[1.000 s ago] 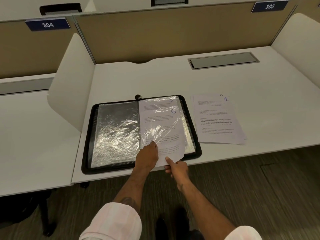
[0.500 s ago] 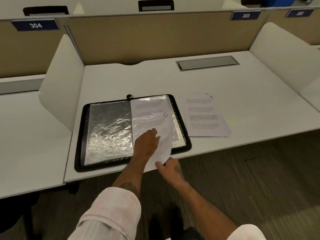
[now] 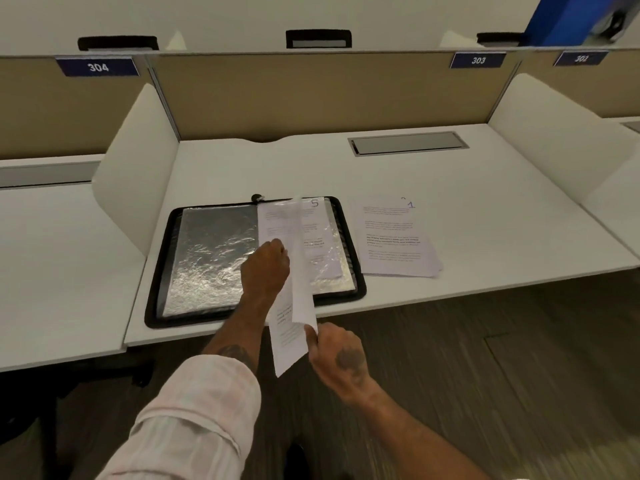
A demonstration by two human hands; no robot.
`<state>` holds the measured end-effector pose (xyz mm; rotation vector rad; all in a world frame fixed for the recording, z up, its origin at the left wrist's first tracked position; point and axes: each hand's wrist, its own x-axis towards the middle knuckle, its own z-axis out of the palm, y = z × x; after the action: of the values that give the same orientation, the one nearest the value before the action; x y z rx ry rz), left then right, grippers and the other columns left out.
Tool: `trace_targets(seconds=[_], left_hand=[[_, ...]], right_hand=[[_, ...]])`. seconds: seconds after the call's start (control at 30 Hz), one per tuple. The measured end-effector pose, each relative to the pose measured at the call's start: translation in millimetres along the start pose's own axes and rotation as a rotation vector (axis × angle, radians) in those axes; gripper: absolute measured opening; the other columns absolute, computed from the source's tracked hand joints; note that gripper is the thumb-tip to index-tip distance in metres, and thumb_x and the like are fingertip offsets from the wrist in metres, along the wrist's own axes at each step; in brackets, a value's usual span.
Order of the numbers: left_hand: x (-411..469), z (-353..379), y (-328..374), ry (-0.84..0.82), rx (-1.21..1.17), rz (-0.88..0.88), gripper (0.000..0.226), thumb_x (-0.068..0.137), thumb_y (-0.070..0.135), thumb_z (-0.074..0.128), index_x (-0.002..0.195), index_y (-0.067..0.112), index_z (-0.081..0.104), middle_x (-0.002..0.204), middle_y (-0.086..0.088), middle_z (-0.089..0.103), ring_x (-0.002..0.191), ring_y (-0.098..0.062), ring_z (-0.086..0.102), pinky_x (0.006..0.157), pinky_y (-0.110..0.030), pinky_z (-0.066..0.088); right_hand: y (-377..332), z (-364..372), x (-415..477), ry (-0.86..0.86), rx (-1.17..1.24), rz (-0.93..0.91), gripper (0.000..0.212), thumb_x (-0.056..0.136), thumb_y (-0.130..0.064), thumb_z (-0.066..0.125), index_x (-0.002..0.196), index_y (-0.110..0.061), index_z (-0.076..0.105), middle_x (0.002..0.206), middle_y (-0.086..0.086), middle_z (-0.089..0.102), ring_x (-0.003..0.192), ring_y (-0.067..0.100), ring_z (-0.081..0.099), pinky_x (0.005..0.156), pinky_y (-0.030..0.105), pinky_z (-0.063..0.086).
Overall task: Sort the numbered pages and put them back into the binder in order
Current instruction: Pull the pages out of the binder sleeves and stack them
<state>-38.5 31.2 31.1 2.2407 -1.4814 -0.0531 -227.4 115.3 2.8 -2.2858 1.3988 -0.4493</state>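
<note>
- Left hand reaches forward past the desk's near edge, fingers curled under.
- Right hand, short of that edge, pinches a page's bottom edge.

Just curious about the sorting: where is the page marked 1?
In the head view, the page marked 1 tops a loose stack on the desk, just right of the open binder.

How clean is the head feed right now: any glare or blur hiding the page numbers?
Head view: light glares off the binder's left sleeve; the page pinched by the right hand is motion-smeared, number unreadable; the 5 in the binder and the 1 on the loose stack read clearly; floor at right streaks; wide-angle lens bows the desk edges.
</note>
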Motion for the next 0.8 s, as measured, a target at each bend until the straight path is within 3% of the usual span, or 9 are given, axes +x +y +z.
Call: trace_targets(seconds=[0.13,0.27,0.37,0.47,0.6,0.67,0.73,0.8], left_hand=[[-12,-11,-2,0.102,-0.116,-0.261,0.020,0.098,0.026,0.051,0.086,0.013,0.060,0.079,-0.004,0.060,0.066,-0.021,0.057,0.058,-0.031,0.044],[-20,-20,-11,0.191,-0.347,-0.556,0.023,0.100,0.029,0.050,0.095,0.011,0.064,0.086,-0.006,0.061,0.077,-0.024,0.058,0.065,-0.034,0.043],[-22,-23,-25,0.228,-0.408,-0.674,0.028,0.101,0.028,0.048,0.105,0.008,0.067,0.101,-0.015,0.067,0.083,-0.026,0.056,0.067,-0.036,0.041],[-26,-31,-37,0.245,-0.419,-0.749,0.031,0.103,0.026,0.044,0.112,0.004,0.065,0.112,-0.019,0.065,0.100,-0.034,0.058,0.072,-0.037,0.038],[-31,-40,-56,0.255,-0.428,-0.798,0.033,0.103,0.020,0.039,0.118,0.000,0.060,0.121,-0.025,0.061,0.112,-0.041,0.056,0.085,-0.044,0.044],[-31,-42,-68,0.273,-0.433,-0.824,0.037,0.104,0.022,0.037,0.121,-0.002,0.059,0.125,-0.026,0.059,0.115,-0.043,0.055,0.093,-0.050,0.044],[-31,-43,-82,0.285,-0.441,-0.838,0.041,0.105,0.025,0.036,0.123,-0.003,0.058,0.126,-0.027,0.058,0.116,-0.044,0.054,0.095,-0.053,0.043],[-30,-42,-97,0.308,-0.481,-0.848,0.041,0.104,0.027,0.037,0.118,-0.004,0.060,0.119,-0.027,0.061,0.111,-0.044,0.056,0.091,-0.052,0.044]], right_hand=[[12,-16,-17,0.100,0.022,-0.181,0.068,0.094,-0.069,0.017,0.097,-0.020,0.065,0.097,-0.005,0.072,0.073,0.009,0.070,0.056,0.009,0.047],[21,-49,-5,0.118,0.063,-0.335,0.046,0.098,-0.049,0.036,0.120,-0.018,0.062,0.106,-0.001,0.071,0.084,0.011,0.070,0.064,0.015,0.054],[25,-80,14,0.133,0.120,-0.340,0.033,0.100,-0.039,0.043,0.111,-0.018,0.066,0.099,-0.003,0.072,0.079,0.009,0.069,0.061,0.014,0.054],[28,-110,38,0.051,0.232,-0.186,0.026,0.102,-0.032,0.047,0.092,-0.015,0.064,0.075,-0.001,0.066,0.060,0.011,0.064,0.052,0.019,0.051],[42,-135,73,0.092,0.369,0.006,0.026,0.100,-0.032,0.052,0.084,-0.014,0.064,0.068,-0.002,0.063,0.054,0.009,0.057,0.046,0.014,0.040],[51,-142,89,0.122,0.447,0.103,0.027,0.099,-0.032,0.053,0.087,-0.013,0.067,0.074,0.001,0.066,0.061,0.011,0.062,0.050,0.016,0.045],[61,-146,103,0.139,0.557,0.207,0.029,0.099,-0.035,0.054,0.093,-0.011,0.069,0.083,0.006,0.070,0.072,0.020,0.068,0.062,0.032,0.056],[70,-145,114,0.178,0.691,0.316,0.029,0.098,-0.034,0.055,0.095,-0.010,0.070,0.089,0.011,0.071,0.080,0.028,0.069,0.073,0.044,0.057]])
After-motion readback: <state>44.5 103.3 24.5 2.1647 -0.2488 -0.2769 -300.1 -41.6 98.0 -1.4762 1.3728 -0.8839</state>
